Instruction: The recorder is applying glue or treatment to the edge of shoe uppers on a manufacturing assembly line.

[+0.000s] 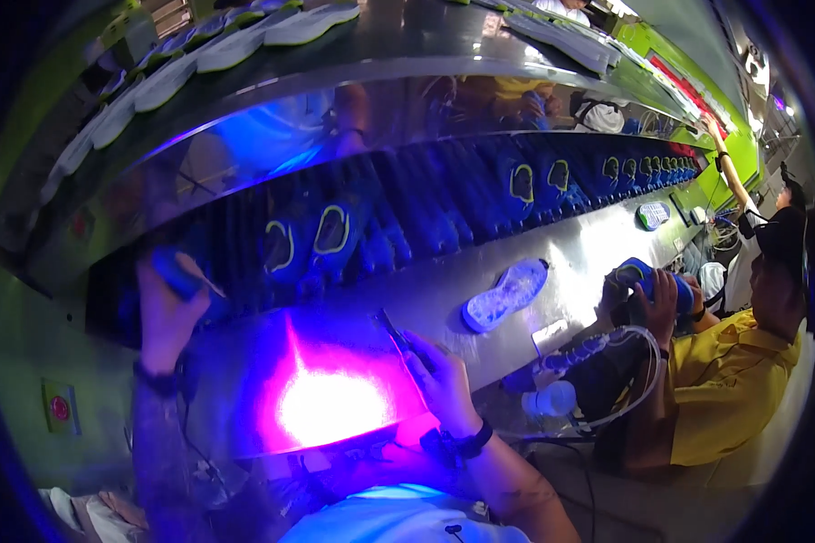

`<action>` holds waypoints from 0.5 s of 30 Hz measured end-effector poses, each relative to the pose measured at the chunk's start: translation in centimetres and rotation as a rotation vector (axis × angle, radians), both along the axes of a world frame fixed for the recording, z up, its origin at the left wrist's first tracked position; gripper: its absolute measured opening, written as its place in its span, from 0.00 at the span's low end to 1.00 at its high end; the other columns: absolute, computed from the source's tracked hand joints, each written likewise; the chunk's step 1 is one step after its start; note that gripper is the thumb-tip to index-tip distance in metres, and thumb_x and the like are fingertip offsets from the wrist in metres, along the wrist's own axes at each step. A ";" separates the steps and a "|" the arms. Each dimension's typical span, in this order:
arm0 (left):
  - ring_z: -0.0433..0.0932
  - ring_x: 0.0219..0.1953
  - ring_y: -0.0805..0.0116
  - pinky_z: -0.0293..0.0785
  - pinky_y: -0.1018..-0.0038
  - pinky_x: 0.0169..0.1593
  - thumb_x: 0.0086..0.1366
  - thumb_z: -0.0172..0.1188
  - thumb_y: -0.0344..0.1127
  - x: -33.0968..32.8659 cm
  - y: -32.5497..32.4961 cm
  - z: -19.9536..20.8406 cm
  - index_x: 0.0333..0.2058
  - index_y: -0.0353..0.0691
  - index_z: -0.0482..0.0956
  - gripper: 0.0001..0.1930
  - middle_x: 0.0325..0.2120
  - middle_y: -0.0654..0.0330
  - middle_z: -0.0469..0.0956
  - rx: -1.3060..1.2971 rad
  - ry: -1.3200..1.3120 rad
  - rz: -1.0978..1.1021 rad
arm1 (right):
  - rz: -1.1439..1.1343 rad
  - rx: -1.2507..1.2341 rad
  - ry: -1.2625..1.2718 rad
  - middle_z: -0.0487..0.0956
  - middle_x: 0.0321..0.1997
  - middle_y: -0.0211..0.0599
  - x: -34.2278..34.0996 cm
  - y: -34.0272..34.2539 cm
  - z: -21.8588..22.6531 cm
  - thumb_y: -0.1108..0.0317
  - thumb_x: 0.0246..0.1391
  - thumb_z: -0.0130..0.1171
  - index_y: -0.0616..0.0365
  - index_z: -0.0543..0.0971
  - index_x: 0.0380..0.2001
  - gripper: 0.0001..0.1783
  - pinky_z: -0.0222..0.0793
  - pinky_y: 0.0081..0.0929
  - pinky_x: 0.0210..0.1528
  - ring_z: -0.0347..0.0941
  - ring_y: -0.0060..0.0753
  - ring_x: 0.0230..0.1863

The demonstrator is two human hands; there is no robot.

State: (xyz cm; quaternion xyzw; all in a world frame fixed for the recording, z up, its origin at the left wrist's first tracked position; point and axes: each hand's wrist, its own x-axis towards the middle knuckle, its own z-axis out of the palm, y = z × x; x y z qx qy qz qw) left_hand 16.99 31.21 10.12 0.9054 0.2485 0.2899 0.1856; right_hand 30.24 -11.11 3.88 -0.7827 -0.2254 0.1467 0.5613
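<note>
My left hand (163, 312) is closed on a blue shoe (174, 273) at the left end of a dark conveyor. Part of that shoe is hidden in the dark and behind my fingers. My right hand (442, 378) grips a slim dark stick-like tool (393, 329), its tip pointing up and away over the metal bench (480, 357). A bright pink-violet glare washes out the bench surface between my hands. Beyond my right hand, a pale shoe sole (503, 297) lies on the bench.
Blue shoes with yellow-green collars (332, 230) line the dark conveyor (417, 195). Pale soles (235, 50) rest on the upper shelf. At right, a co-worker in a yellow shirt (733, 380) holds a dark blue shoe (636, 271). Near them are a white bottle (552, 399) and clear tubing (650, 348).
</note>
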 end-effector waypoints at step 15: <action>0.76 0.58 0.49 0.71 0.52 0.60 0.59 0.69 0.40 -20.2 -28.4 -8.4 0.56 0.50 0.68 0.28 0.55 0.53 0.73 -0.017 -0.302 -0.505 | 0.356 -0.246 -0.200 0.85 0.38 0.42 -8.4 4.0 2.8 0.73 0.59 0.62 0.59 0.83 0.53 0.18 0.72 0.29 0.39 0.78 0.31 0.33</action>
